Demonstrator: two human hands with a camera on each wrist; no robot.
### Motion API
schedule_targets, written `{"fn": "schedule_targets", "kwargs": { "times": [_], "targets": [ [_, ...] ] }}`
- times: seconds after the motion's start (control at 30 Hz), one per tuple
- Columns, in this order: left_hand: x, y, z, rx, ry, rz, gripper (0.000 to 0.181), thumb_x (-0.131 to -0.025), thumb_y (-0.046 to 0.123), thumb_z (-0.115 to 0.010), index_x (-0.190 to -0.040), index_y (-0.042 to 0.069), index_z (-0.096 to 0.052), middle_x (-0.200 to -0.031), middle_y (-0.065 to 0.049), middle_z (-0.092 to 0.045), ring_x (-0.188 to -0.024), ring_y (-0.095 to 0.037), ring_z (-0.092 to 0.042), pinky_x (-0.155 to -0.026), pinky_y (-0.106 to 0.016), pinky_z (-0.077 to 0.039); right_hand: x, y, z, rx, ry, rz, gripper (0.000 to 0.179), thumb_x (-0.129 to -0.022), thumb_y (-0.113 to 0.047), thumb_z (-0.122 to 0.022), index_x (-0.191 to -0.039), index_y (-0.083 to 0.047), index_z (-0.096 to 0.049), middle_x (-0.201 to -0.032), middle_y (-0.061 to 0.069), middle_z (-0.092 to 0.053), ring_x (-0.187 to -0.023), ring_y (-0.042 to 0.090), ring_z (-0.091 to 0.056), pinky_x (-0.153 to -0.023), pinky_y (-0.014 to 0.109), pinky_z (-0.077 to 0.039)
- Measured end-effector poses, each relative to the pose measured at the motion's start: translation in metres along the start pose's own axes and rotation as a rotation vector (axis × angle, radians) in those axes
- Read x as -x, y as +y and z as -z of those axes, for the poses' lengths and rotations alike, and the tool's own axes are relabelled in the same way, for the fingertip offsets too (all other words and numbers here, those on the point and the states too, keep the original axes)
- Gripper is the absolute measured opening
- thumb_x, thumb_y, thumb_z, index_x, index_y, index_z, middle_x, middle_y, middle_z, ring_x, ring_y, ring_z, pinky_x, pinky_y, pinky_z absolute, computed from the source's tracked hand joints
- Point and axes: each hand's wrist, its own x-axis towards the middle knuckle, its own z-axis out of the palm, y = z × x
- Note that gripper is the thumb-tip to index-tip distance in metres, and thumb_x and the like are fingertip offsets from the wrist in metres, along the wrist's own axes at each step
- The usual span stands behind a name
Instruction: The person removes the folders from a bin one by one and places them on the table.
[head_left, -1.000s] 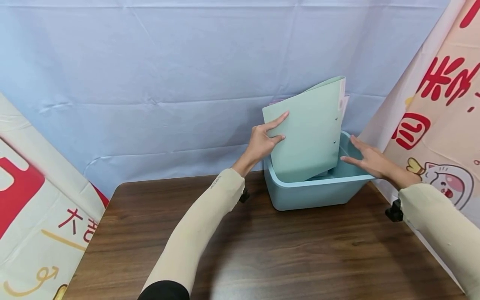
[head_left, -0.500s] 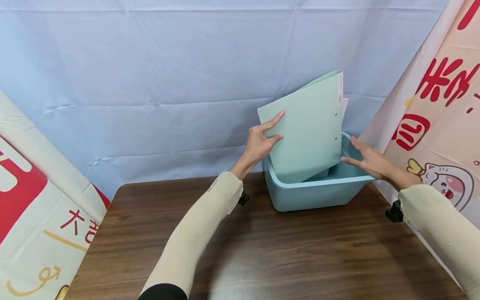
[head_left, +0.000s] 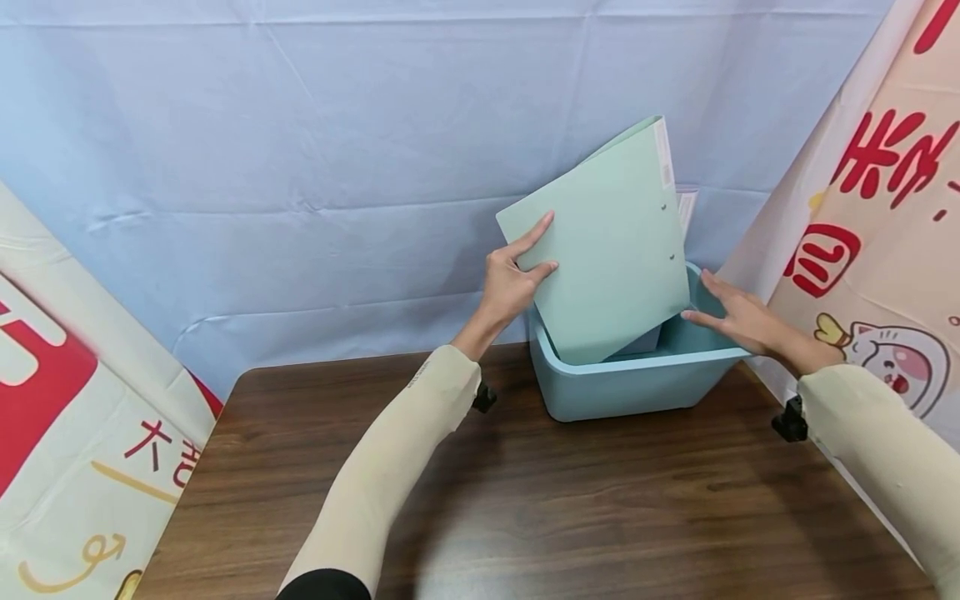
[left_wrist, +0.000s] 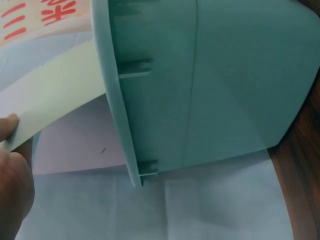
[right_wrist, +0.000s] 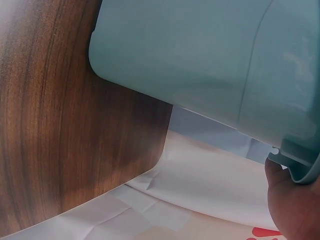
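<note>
The green folder's (head_left: 600,250) lower corner drops out of sight behind the blue bin's (head_left: 637,392) front wall, and whatever sits behind it in there is mostly covered. The left hand's (head_left: 510,279) thumb is tucked behind the folder. Both wrist views catch only slivers of skin at the frame edges.

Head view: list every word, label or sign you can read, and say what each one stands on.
Left banner: red character "大", the rest cut off or unreadable.
Right banner: large red Chinese characters, cropped, not readable whole.
Spine label on the green folder: too small to read.
Left sleeve: small print, too blurred to read.
</note>
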Motion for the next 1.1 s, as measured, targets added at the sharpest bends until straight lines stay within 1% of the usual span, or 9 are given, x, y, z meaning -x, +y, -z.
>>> {"fn": "schedule_targets", "kwargs": {
  "times": [0.13,0.4,0.63,0.8,0.93,1.1],
  "targets": [
    [-0.001,0.001,0.001,-0.004,0.009,-0.031,0.064,-0.08,-0.013,-0.071,-0.138,0.01,-0.056,-0.14,0.003,-0.055,-0.13,-0.001,-0.047,-0.105,-0.023,-0.042,0.0,0.001,0.0,-0.002,0.004,0.004,0.095,-0.096,-0.056,-0.05,-0.156,-0.007,0.006,-0.162,0.021,0.003,-0.145,0.048,-0.006,-0.108,0.072,-0.012],
    [0.0,0.003,0.004,0.006,0.038,-0.042,0.065,-0.08,-0.012,-0.072,-0.139,0.011,-0.055,-0.142,0.004,-0.053,-0.132,-0.001,-0.045,-0.106,-0.024,-0.04,-0.001,0.003,0.0,0.002,-0.008,-0.005,0.097,-0.095,-0.057,-0.05,-0.156,-0.008,0.007,-0.161,0.022,0.004,-0.145,0.05,-0.006,-0.105,0.075,-0.013],
    [0.001,0.008,0.008,0.015,0.102,-0.047,0.066,-0.08,-0.013,-0.071,-0.14,0.01,-0.053,-0.143,0.004,-0.052,-0.133,-0.001,-0.044,-0.108,-0.024,-0.038,0.001,0.0,0.0,-0.006,0.011,0.011,0.096,-0.096,-0.054,-0.052,-0.156,-0.006,0.004,-0.162,0.021,0.002,-0.146,0.048,-0.006,-0.109,0.071,-0.012],
    [0.001,0.011,0.012,0.027,0.142,-0.059,0.066,-0.08,-0.014,-0.071,-0.14,0.008,-0.053,-0.143,0.002,-0.052,-0.133,-0.002,-0.044,-0.109,-0.025,-0.038,0.001,0.0,0.0,-0.006,0.005,0.001,0.097,-0.095,-0.056,-0.051,-0.156,-0.008,0.006,-0.161,0.023,0.002,-0.144,0.05,-0.006,-0.106,0.074,-0.012],
    [0.001,0.012,0.016,0.036,0.177,-0.081,0.067,-0.079,-0.014,-0.071,-0.14,0.007,-0.052,-0.144,0.0,-0.051,-0.134,-0.004,-0.044,-0.109,-0.026,-0.038,0.001,0.0,0.0,-0.004,0.013,0.003,0.096,-0.095,-0.056,-0.052,-0.156,-0.008,0.005,-0.161,0.024,0.0,-0.144,0.05,-0.008,-0.105,0.075,-0.014],
    [0.002,0.014,0.021,0.062,0.197,-0.099,0.068,-0.079,-0.013,-0.072,-0.141,0.007,-0.051,-0.144,0.001,-0.051,-0.135,-0.006,-0.044,-0.108,-0.029,-0.04,0.001,0.0,0.0,-0.002,0.021,0.005,0.095,-0.095,-0.055,-0.053,-0.157,-0.009,0.004,-0.161,0.023,-0.001,-0.145,0.049,-0.008,-0.105,0.074,-0.014]
  ]
}}
